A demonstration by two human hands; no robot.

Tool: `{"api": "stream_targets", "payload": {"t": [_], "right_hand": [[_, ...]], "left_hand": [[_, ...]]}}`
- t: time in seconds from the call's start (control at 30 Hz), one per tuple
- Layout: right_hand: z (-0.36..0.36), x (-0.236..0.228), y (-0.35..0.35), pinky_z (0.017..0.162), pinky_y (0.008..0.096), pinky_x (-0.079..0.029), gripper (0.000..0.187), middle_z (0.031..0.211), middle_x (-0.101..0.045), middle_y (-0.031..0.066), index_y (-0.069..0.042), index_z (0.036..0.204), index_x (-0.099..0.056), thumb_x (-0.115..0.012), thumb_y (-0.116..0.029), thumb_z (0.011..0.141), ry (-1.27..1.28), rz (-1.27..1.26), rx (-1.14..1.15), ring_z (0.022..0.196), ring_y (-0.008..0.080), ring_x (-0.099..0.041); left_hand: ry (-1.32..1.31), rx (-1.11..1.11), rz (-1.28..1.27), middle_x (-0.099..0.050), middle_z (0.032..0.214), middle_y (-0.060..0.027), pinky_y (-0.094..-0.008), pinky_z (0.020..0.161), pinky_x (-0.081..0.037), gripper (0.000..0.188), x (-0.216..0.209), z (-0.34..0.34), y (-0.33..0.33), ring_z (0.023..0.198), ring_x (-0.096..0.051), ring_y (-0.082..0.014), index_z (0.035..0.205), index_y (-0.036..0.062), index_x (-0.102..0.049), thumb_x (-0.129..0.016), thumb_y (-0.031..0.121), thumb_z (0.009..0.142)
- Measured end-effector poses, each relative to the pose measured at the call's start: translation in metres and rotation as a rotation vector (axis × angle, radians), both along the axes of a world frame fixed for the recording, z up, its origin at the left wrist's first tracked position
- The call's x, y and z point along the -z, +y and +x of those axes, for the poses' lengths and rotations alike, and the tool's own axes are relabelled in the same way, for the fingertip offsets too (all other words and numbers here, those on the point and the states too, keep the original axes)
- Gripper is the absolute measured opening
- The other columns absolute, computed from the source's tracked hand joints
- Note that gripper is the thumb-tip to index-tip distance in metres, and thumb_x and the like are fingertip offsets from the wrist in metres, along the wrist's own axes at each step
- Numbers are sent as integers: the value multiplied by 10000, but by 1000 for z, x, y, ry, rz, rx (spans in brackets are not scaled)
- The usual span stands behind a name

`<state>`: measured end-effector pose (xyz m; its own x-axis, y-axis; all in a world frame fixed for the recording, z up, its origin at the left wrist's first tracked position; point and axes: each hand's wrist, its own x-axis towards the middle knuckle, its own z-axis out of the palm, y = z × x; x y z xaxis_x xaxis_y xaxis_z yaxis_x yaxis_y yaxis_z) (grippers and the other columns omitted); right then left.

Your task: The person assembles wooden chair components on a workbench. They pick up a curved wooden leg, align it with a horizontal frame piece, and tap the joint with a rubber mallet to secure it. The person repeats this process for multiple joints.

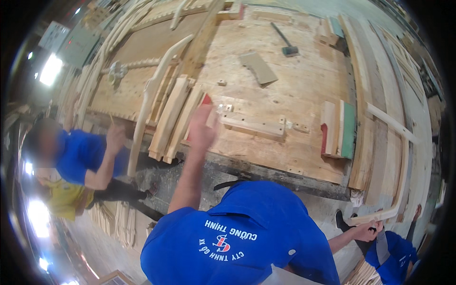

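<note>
My left hand (pixel 203 126) is over the left part of the plywood bench, blurred, and its fingers do not show clearly. It covers part of a red-faced block (pixel 207 99) beside two pale wooden bars (pixel 171 118). To the right of my hand, a drilled wooden strip (pixel 251 124) lies on the bench. My right arm reaches out low to the right. There my right hand (pixel 365 231) appears closed at the lower end of a long curved wooden part (pixel 390 212); its fingertips are small and partly hidden.
A mallet (pixel 289 49) and a flat board scrap (pixel 259 69) lie on the plywood bench (pixel 304 85). Green-and-red jig blocks (pixel 338 128) stand at its right edge. A co-worker (pixel 90 152) stands left, near a curved wooden piece (pixel 151 95). Another co-worker (pixel 392 256) is lower right.
</note>
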<state>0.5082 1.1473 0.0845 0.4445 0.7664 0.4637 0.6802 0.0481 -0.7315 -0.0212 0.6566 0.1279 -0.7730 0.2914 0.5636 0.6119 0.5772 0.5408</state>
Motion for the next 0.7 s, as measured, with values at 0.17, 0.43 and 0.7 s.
{"api": "stream_targets", "payload": {"t": [0.17, 0.43, 0.7], "right_hand": [[-42, -12, 1, 1049, 430, -551, 629, 1300, -697, 208, 56, 1365, -619, -888, -276, 904, -14, 116, -114, 1253, 313, -665], [-125, -22, -81, 1028, 379, -562, 506, 1370, -653, 173, 29, 1405, -600, -812, -115, 969, 146, 206, -383, 1243, 276, -654], [-154, 29, -119, 1007, 352, -555, 399, 1260, -705, 138, 31, 1344, -646, -781, -73, 984, 240, 22, -638, 1121, 226, -684]], "left_hand": [[-217, -685, -505, -654, 1311, -231, -553, 1042, -508, 561, -41, -45, -189, 1210, -640, -417, 1341, 48, -658, -786, 368, 899], [-1242, -502, 160, -668, 733, -78, -363, 617, -547, 314, -41, -17, -322, 626, -683, -231, 1042, -1, -708, -791, 241, 859], [-921, -357, 86, -580, 716, 15, -262, 491, -424, 232, -69, 25, -291, 559, -529, -67, 1034, 46, -672, -787, 220, 933]]}}
